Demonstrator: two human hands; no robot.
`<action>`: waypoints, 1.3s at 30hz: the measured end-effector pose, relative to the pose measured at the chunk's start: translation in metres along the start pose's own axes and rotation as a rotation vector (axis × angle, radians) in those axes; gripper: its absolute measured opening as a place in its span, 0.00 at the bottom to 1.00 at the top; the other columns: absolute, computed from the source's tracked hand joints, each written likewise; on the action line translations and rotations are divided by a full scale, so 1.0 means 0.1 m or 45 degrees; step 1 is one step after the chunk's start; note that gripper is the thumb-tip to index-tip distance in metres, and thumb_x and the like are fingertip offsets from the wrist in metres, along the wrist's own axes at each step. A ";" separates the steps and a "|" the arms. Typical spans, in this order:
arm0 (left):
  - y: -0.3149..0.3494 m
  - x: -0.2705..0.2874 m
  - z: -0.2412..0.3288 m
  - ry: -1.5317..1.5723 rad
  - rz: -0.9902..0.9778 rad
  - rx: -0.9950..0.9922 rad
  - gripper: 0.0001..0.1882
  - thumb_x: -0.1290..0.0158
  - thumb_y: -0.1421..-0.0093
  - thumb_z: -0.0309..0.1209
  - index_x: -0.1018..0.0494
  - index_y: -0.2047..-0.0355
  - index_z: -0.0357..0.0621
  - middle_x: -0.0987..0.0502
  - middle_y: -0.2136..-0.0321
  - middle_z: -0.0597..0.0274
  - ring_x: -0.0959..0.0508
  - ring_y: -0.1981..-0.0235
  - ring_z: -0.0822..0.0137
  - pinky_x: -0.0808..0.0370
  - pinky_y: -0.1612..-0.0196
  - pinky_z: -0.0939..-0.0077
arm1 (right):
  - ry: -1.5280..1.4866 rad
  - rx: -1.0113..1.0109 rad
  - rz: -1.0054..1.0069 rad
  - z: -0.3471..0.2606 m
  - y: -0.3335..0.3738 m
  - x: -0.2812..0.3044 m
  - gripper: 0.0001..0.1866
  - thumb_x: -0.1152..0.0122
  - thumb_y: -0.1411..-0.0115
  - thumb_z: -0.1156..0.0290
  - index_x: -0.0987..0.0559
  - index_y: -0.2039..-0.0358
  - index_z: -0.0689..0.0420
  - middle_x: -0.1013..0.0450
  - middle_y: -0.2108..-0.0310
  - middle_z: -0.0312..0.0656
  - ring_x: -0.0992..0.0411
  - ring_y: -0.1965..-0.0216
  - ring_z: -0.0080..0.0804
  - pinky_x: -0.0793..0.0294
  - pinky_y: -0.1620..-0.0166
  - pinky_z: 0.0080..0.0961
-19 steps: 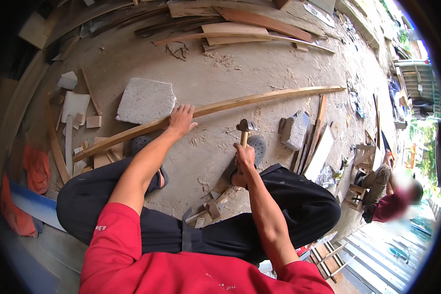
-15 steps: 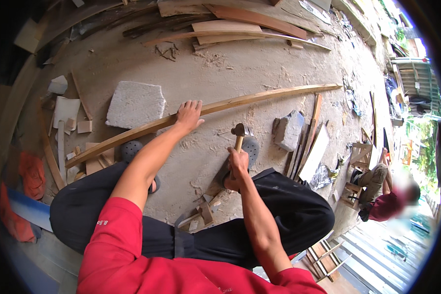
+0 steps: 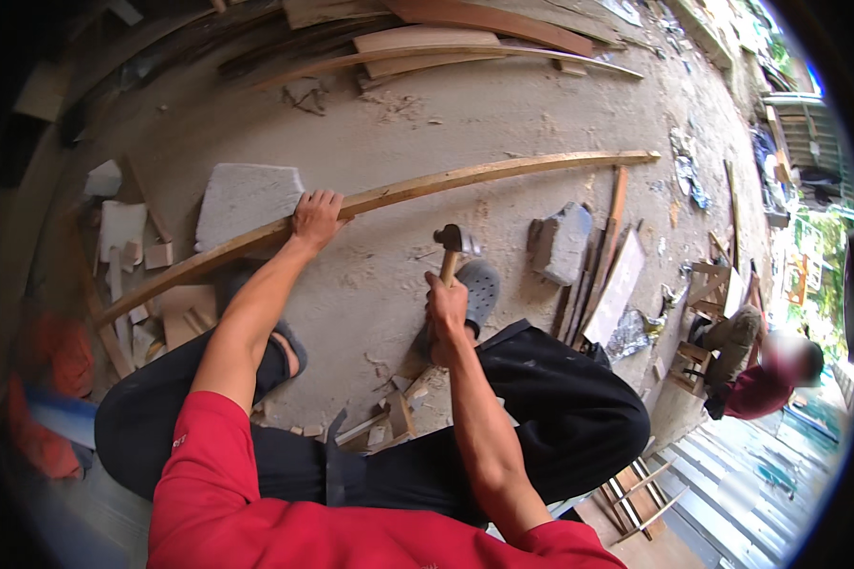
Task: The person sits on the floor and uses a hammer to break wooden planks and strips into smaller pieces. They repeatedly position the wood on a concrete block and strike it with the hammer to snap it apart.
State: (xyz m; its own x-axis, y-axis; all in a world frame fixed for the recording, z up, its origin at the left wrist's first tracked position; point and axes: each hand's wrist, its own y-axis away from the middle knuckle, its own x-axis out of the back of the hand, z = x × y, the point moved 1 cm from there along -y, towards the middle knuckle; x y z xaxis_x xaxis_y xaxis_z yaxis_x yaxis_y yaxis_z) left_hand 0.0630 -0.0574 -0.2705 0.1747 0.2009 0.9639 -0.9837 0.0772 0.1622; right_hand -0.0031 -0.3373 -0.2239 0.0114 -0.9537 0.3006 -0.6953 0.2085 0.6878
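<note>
A long, narrow wooden strip point(image 3: 503, 171) crosses in front of me, from the scraps at lower left to the far right. My left hand point(image 3: 319, 219) grips it left of its middle, fingers over the far edge and thumb hidden. My right hand point(image 3: 447, 308) is closed round the light wooden handle of a claw hammer point(image 3: 455, 239). The hammer's dark head points away from me, apart from the strip, just above my grey clog point(image 3: 481, 289). Beyond the strip lies a pale rough slab point(image 3: 242, 204), partly covered by it.
A grey stone block point(image 3: 562, 244) and several boards point(image 3: 617, 284) lie at right. More planks point(image 3: 427, 59) are stacked at the far side. Offcuts point(image 3: 185, 313) and an orange cloth point(image 3: 52, 408) are at left. Another person point(image 3: 754, 384) sits at far right.
My left hand has slid or shifted leftward with the strip, whose left end sits a bit further left. The hammer has moved slightly left and up in my right hand.
</note>
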 end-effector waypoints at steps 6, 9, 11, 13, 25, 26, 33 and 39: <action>0.75 -0.01 -0.97 -0.284 0.325 -0.141 0.32 0.40 0.49 0.53 0.29 0.47 0.54 0.35 0.46 0.58 0.41 0.39 0.60 0.47 0.36 0.57 | 0.049 -0.004 -0.127 0.01 0.17 -0.29 0.16 0.37 0.43 0.62 0.30 0.80 0.57 0.35 0.88 0.33 0.36 0.90 0.23 0.35 0.86 0.26; 0.89 0.08 -0.98 -0.189 0.152 0.050 0.36 0.44 0.47 0.58 0.34 0.40 0.59 0.43 0.38 0.56 0.48 0.34 0.58 0.52 0.33 0.56 | 0.087 0.003 -0.157 0.07 0.22 -0.43 0.15 0.38 0.43 0.63 0.32 0.78 0.56 0.37 0.88 0.33 0.38 0.91 0.24 0.38 0.87 0.26; 0.90 0.05 -0.91 -0.032 0.061 0.058 0.35 0.48 0.43 0.57 0.35 0.39 0.60 0.46 0.35 0.55 0.51 0.32 0.56 0.55 0.32 0.54 | 0.102 0.017 -0.182 0.02 0.28 -0.54 0.15 0.38 0.43 0.62 0.32 0.78 0.56 0.37 0.88 0.33 0.38 0.91 0.25 0.38 0.87 0.26; 0.89 -0.01 -0.87 0.052 0.003 0.106 0.33 0.51 0.41 0.57 0.37 0.37 0.61 0.49 0.33 0.56 0.53 0.31 0.56 0.57 0.31 0.53 | 0.120 0.037 -0.215 -0.07 0.38 -0.66 0.17 0.37 0.43 0.61 0.31 0.79 0.57 0.36 0.88 0.34 0.36 0.90 0.25 0.36 0.86 0.27; 0.77 -0.26 -0.96 0.033 0.261 0.026 0.30 0.57 0.36 0.54 0.40 0.36 0.63 0.46 0.33 0.58 0.49 0.31 0.60 0.52 0.31 0.59 | 0.214 0.133 -0.321 -0.53 0.50 -1.24 0.17 0.36 0.41 0.61 0.32 0.78 0.56 0.37 0.86 0.33 0.39 0.90 0.21 0.40 0.87 0.23; 0.79 -0.28 -0.94 0.018 0.316 0.002 0.30 0.57 0.36 0.54 0.38 0.36 0.60 0.42 0.34 0.58 0.45 0.32 0.60 0.49 0.32 0.60 | 0.230 0.135 -0.319 -0.53 0.47 -1.30 0.17 0.36 0.41 0.61 0.32 0.78 0.56 0.37 0.86 0.33 0.40 0.90 0.21 0.40 0.87 0.23; 0.79 -0.29 -0.96 0.036 0.631 -0.080 0.29 0.53 0.37 0.50 0.29 0.46 0.39 0.28 0.44 0.52 0.29 0.42 0.56 0.35 0.39 0.61 | 0.394 0.165 -0.345 -0.51 0.30 -1.56 0.17 0.39 0.41 0.61 0.30 0.79 0.59 0.36 0.88 0.33 0.37 0.89 0.22 0.37 0.85 0.26; 0.80 -0.34 -0.99 0.013 0.595 -0.051 0.32 0.54 0.39 0.52 0.31 0.45 0.37 0.29 0.43 0.49 0.30 0.41 0.56 0.36 0.38 0.61 | 0.303 0.271 -0.324 -0.89 0.38 -1.58 0.17 0.39 0.41 0.62 0.29 0.79 0.60 0.36 0.88 0.32 0.38 0.88 0.20 0.39 0.85 0.24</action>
State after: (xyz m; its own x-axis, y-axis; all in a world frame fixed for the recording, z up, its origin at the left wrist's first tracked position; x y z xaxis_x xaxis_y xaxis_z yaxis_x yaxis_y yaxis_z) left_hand -0.0176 0.0382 -0.3115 -0.2862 0.2330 0.9294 -0.9546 0.0137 -0.2975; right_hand 0.0327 -0.1597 -0.1868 0.3506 -0.8871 0.3003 -0.7819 -0.1008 0.6152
